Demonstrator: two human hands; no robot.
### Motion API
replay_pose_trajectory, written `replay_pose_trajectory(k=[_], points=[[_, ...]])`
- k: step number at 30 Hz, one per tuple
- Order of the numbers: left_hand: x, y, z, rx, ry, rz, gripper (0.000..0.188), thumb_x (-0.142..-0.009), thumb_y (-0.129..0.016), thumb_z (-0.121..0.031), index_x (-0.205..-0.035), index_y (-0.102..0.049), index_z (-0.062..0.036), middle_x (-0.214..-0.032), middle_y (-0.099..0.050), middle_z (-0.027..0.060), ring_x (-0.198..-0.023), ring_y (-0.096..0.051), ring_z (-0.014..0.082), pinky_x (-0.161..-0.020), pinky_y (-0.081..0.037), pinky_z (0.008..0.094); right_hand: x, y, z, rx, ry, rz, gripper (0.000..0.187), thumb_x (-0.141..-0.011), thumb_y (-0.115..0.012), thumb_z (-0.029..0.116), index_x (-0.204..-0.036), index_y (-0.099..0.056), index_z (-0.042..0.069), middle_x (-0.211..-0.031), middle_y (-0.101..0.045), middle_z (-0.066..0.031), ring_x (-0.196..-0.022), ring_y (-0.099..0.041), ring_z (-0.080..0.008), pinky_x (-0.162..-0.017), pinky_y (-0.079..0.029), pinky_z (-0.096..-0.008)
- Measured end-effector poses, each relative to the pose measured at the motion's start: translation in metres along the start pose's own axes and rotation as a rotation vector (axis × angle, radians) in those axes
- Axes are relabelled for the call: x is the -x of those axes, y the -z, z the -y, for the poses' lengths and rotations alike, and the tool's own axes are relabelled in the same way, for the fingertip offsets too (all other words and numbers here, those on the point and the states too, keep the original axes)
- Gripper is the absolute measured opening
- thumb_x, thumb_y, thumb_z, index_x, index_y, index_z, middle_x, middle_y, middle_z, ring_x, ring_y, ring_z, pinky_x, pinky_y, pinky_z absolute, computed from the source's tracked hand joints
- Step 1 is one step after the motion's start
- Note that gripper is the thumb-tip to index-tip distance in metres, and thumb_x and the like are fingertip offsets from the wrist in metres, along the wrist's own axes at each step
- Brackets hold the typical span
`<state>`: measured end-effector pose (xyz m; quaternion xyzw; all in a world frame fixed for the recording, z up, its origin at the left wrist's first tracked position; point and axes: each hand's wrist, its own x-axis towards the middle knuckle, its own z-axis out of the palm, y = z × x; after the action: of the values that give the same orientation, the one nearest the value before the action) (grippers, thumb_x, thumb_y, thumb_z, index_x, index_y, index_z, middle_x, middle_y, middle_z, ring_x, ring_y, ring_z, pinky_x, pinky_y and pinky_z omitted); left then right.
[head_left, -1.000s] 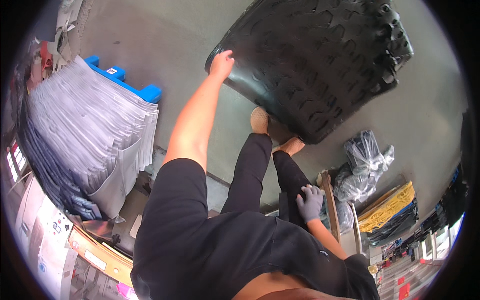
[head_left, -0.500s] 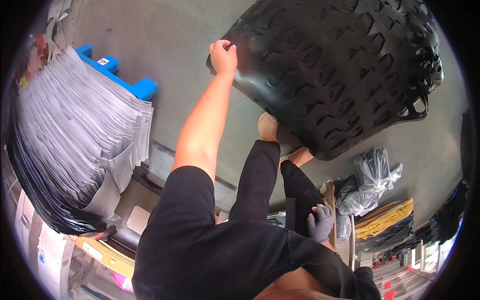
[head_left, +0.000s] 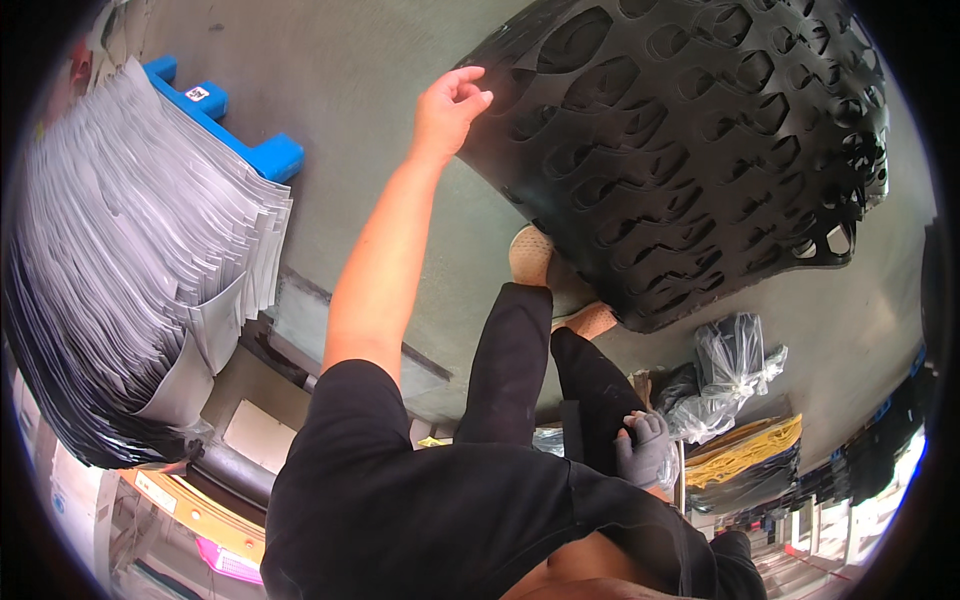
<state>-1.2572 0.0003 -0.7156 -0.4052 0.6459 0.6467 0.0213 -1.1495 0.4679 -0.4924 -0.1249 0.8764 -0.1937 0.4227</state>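
- My left hand (head_left: 448, 115), bare, reaches far, to the left corner of the big black sheet (head_left: 650, 175). Fingers half curled, thumb and index apart with a gap between. Can't tell from here whether the other fingers grip the edge.
- Sheet: far right over the floor (head_left: 350, 170), near edge just beyond my shoes (head_left: 530, 258). Can't tell how much of it is lifted.
- My right hand (head_left: 645, 455), gray glove with fingertips showing, sits near, against the right trouser leg (head_left: 595, 400). Fingers bent, nothing seen in it; palm hidden, so I can't confirm it's empty.
- Done, my read: rows of shapes cut across the sheet; openings go clean through at its right edge.
- Left, my read: many cut-outs look filled, flaps sitting in them. Sheet not stacked with anything. Can't give a closer count.
- Around: fanned stack of gray sheets (head_left: 130, 230) at left, with a blue pallet (head_left: 278, 157) at its far side. Right, nearer: clear-wrapped bundle (head_left: 728, 365), then yellow material (head_left: 745, 455) just beside it.
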Motion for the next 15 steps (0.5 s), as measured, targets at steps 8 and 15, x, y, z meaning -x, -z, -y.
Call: replay_pose_trajectory(k=[8,15], points=[[0.01,0.005,-0.052,-0.01,0.22,0.459,0.047,-0.081,-0.065,-0.014,-0.126,-0.055,-0.0046,-0.084,-0.056,-0.0051,-0.082,-0.052,0.0063,-0.081,-0.04,0.0219,-0.003,0.003,-0.002,-0.016,0.028,0.019,0.023,-0.065,-0.065,0.005,-0.086,-0.057,0.009,-0.091,-0.058,-0.0092,-0.099,-0.052,-0.0342,-0.087,-0.04,-0.0445],[0.003,-0.007,-0.076,0.12,0.294,0.733,0.029,-0.083,-0.063,-0.014,-0.11,-0.062,-0.0039,-0.086,-0.061,-0.0006,-0.079,-0.056,0.0086,-0.078,-0.044,0.0235,-0.001,0.0,-0.004,-0.025,0.034,-0.036,0.024,-0.064,-0.065,0.004,-0.086,-0.057,0.008,-0.091,-0.058,-0.0096,-0.097,-0.052,-0.0337,-0.086,-0.041,-0.0438]])
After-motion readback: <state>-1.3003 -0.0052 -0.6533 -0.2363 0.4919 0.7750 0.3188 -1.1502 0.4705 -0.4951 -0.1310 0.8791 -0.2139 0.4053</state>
